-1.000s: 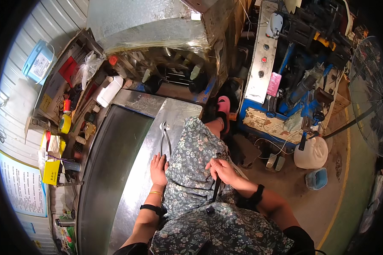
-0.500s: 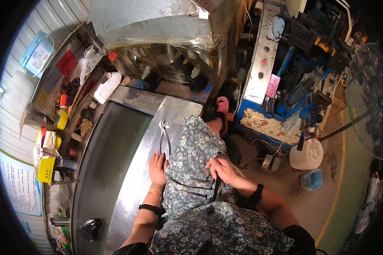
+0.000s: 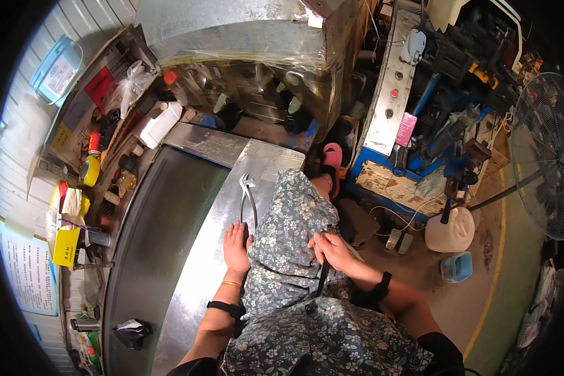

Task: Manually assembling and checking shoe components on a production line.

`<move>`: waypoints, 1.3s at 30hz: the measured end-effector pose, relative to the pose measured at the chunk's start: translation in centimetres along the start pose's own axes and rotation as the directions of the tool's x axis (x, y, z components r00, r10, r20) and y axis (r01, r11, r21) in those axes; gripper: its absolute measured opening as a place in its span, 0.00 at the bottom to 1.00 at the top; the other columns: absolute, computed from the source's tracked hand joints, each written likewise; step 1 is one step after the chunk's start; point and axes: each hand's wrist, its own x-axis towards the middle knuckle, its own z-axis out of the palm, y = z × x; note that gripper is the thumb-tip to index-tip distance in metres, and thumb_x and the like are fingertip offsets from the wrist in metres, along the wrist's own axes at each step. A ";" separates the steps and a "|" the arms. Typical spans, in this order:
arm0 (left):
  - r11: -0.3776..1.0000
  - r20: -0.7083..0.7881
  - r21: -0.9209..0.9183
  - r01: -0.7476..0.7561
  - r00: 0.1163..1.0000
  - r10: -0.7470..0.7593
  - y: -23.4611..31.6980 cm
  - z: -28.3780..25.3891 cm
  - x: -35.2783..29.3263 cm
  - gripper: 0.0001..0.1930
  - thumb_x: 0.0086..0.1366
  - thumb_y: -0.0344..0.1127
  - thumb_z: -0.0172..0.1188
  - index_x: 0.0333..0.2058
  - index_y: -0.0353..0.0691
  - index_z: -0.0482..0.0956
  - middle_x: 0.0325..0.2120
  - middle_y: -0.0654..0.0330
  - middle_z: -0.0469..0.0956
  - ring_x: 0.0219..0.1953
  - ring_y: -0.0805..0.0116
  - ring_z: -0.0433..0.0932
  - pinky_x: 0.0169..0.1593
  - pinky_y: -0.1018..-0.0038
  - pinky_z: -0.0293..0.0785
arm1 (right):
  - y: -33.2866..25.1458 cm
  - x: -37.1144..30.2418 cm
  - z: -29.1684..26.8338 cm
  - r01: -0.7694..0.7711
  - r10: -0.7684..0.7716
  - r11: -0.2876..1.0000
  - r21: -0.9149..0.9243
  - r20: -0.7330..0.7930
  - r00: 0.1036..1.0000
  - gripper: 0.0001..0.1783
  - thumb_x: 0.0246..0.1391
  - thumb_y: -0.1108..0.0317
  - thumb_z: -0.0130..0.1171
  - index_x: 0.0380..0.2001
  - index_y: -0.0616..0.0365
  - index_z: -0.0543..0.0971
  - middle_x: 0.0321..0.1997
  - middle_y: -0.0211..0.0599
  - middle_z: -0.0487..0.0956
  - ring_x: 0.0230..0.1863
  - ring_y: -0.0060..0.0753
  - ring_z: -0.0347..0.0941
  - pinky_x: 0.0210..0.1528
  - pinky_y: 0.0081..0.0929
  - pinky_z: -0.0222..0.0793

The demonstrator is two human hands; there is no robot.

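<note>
My left hand (image 3: 236,248) lies flat on the bare metal tabletop (image 3: 197,276), fingers stretched out. Just beyond its fingertips are the handle ends of a pair of metal pliers (image 3: 248,195); whether they touch cannot be told. The pliers lie with their jaws pointing away from me. Over my lap, on the dark flowered apron (image 3: 285,244), rests my right hand (image 3: 332,252) with its fingers curled in. A dark strap (image 3: 323,279) comes out from below that hand and runs toward my waist; the curled fingers hide what they hold, if anything.
A dark belt-like surface (image 3: 163,219) runs left of the tabletop, with a black piece (image 3: 131,333) on it. Along the left edge stands a cluttered shelf with a white bottle (image 3: 159,124) and yellow tape (image 3: 90,171). To the right are a machine (image 3: 382,113), a jug (image 3: 450,229) and a fan (image 3: 545,156).
The view has shifted slightly, so the surroundings sit a little differently in the picture. Both hands keep their poses, and the pliers stay in the same place by the left hand.
</note>
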 end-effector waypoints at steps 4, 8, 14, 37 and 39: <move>1.000 -0.025 -0.010 -0.016 1.000 0.015 0.0 -0.1 0.0 0.25 0.66 0.41 0.55 0.59 0.37 0.69 0.61 0.47 0.68 0.65 0.44 0.62 0.67 0.52 0.55 | -0.2 0.2 0.1 -0.011 0.011 1.000 0.000 -0.002 1.000 0.25 0.72 0.53 0.41 0.34 0.64 0.76 0.14 0.27 0.68 0.16 0.17 0.62 0.24 0.19 0.58; 0.991 -0.110 -0.132 0.018 0.993 -0.032 -1.8 -1.7 -1.9 0.26 0.62 0.36 0.59 0.58 0.35 0.70 0.59 0.44 0.69 0.63 0.43 0.64 0.66 0.54 0.58 | 0.3 0.9 1.8 -0.071 0.072 0.996 -0.051 0.004 0.997 0.24 0.72 0.55 0.42 0.34 0.66 0.76 0.14 0.27 0.68 0.15 0.18 0.61 0.23 0.19 0.58; 0.980 -0.149 -0.186 0.065 0.984 -0.093 -6.7 -4.8 -1.9 0.26 0.59 0.35 0.59 0.57 0.35 0.70 0.60 0.42 0.66 0.64 0.42 0.63 0.67 0.57 0.60 | 1.8 -0.4 0.1 -0.020 0.024 1.000 0.019 -0.250 0.968 0.23 0.70 0.53 0.44 0.31 0.63 0.74 0.10 0.28 0.65 0.10 0.20 0.58 0.16 0.22 0.58; 0.500 0.419 0.862 -0.084 0.673 -0.610 -37.0 -25.7 -34.4 0.19 0.64 0.44 0.50 0.49 0.45 0.81 0.49 0.57 0.80 0.52 0.60 0.79 0.49 0.67 0.78 | -0.2 1.4 2.7 -0.129 0.101 0.976 -0.173 -0.164 0.981 0.22 0.71 0.56 0.43 0.28 0.60 0.75 0.13 0.26 0.69 0.15 0.16 0.61 0.21 0.18 0.54; 0.532 0.474 0.846 -0.040 0.515 -0.714 -38.4 -25.1 -34.5 0.17 0.64 0.44 0.51 0.44 0.44 0.82 0.45 0.57 0.82 0.48 0.60 0.80 0.47 0.65 0.77 | -0.9 1.5 3.5 -0.130 0.104 0.978 -0.162 -0.162 0.981 0.23 0.71 0.54 0.44 0.27 0.61 0.74 0.14 0.27 0.69 0.15 0.17 0.62 0.21 0.18 0.57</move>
